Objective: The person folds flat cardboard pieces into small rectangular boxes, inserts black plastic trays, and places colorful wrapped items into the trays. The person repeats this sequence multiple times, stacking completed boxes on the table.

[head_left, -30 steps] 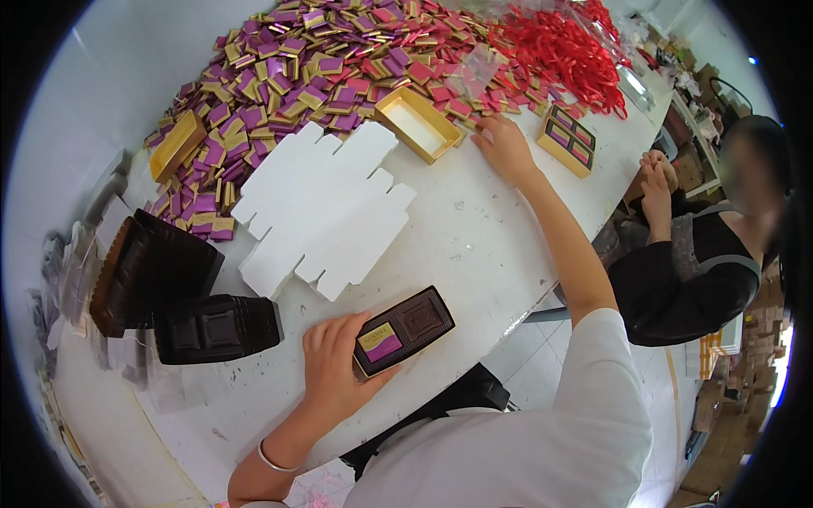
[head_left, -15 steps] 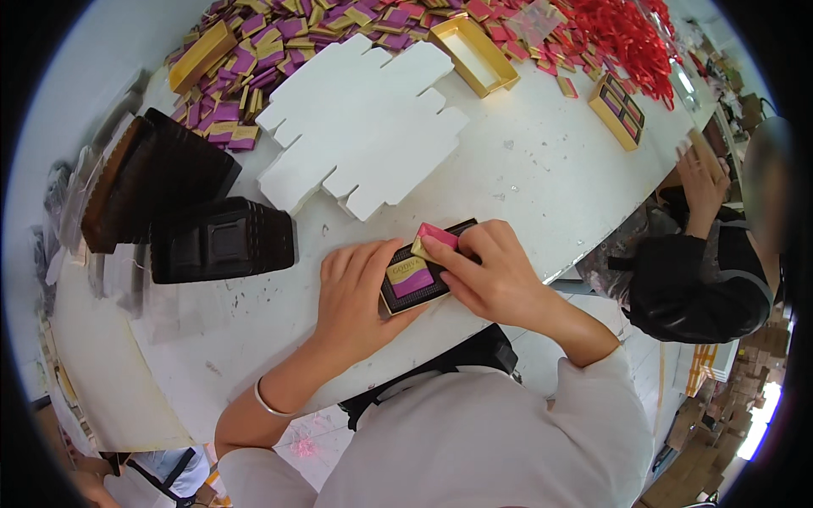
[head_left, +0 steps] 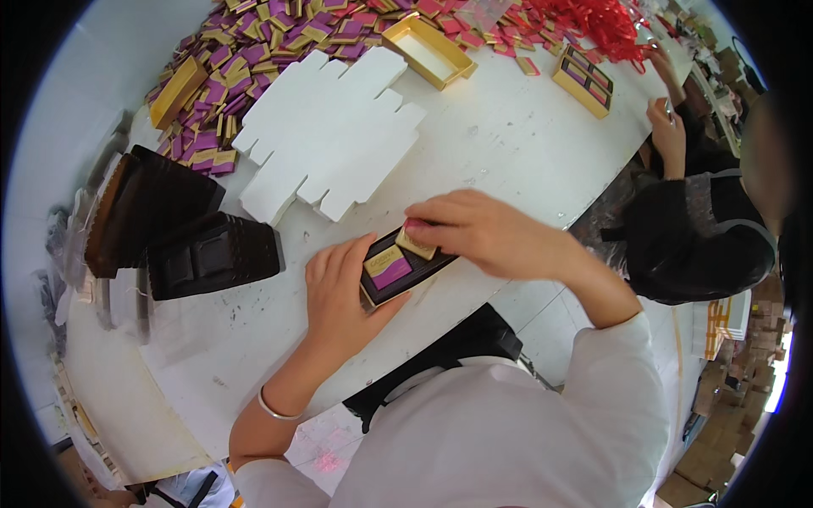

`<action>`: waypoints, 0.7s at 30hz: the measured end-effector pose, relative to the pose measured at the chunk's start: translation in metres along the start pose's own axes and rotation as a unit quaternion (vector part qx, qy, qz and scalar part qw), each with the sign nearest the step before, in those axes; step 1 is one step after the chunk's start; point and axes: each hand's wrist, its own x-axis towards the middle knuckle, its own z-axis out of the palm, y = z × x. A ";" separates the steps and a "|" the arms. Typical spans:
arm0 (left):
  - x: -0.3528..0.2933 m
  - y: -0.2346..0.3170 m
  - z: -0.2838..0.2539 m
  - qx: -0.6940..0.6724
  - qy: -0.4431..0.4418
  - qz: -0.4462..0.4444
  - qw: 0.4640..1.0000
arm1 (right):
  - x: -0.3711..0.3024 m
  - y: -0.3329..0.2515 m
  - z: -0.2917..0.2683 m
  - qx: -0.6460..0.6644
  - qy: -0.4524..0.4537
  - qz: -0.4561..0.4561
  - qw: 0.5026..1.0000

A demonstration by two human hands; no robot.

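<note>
A small gold-edged chocolate box with a black insert point(head_left: 423, 273) rests at a slant on the table in front of me. My left hand point(head_left: 337, 296) grips its left end, thumb along the near side and fingers along the far side. In the box's left part lies a purple-and-gold wrapped chocolate point(head_left: 389, 267). Reaching over from the right, my right hand point(head_left: 495, 235) pinches a pink-and-gold wrapped chocolate point(head_left: 416, 243), tilted over the insert beside the purple one. The right fingers hide part of that piece and the box's right end.
White die-cut card blanks point(head_left: 330, 135) lie ahead. Two stacks of dark plastic inserts point(head_left: 216, 256) stand at left. Behind spreads a heap of wrapped chocolates point(head_left: 254, 51), with a gold tray point(head_left: 429, 52), a filled box point(head_left: 584, 80) and red ribbon point(head_left: 597, 25). A co-worker point(head_left: 677, 229) sits at right.
My right hand has turned over the box, and the pink-and-gold chocolate has come closer to the purple one. The whole view has shifted a little. The co-worker's hands have moved toward the ribbon.
</note>
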 end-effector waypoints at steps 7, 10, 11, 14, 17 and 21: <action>-0.002 0.000 -0.002 0.007 -0.006 0.011 1.000 | 0.013 0.021 0.020 0.095 0.026 0.009 0.995; -0.001 0.002 -0.001 0.017 -0.013 0.017 1.000 | 0.007 0.022 0.029 0.134 0.067 0.023 0.988; 0.000 0.003 -0.001 0.021 -0.019 0.019 0.999 | 0.007 0.022 0.027 0.147 0.068 0.033 0.986; 0.003 0.007 0.002 0.029 -0.025 0.026 0.999 | 0.009 0.023 0.035 0.247 0.096 0.084 0.961; 0.001 0.003 0.004 0.018 -0.005 0.034 0.999 | 0.023 0.013 0.036 0.191 0.182 0.001 0.964; -0.002 0.002 0.004 0.011 -0.005 0.033 0.999 | 0.000 0.008 0.015 0.004 0.309 -0.077 0.948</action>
